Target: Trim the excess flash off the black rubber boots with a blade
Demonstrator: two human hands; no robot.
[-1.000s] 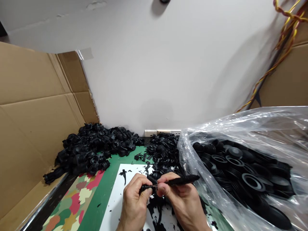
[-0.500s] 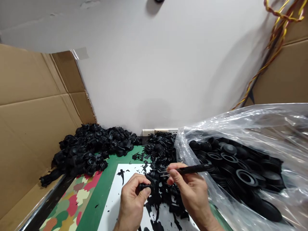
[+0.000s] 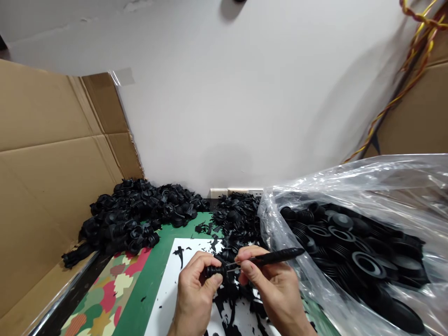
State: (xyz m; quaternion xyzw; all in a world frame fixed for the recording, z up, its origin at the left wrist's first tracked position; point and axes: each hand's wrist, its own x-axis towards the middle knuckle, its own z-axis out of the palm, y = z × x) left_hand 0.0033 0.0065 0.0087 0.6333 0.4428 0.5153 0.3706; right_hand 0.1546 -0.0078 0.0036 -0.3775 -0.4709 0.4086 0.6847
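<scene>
My left hand is closed around a ribbed black rubber boot, pinching it between thumb and fingers. In my right hand is a slim black-handled tool, held like a pen. Its thin metal tip points left and meets the right end of the boot; whether it is inside cannot be made out. Under both hands, black rubber scraps lie strewn over a white sheet.
Ribbed black rubber parts are heaped at the left against cardboard. Rubber trimmings pile up at the back centre. On the right, a clear plastic bag holds more round rubber parts. A green board lies underneath.
My right hand has come slightly left and down, bringing the tool's tip to the boot. The boot in my left hand has turned to show more of its ribs. The view has shifted slightly.
</scene>
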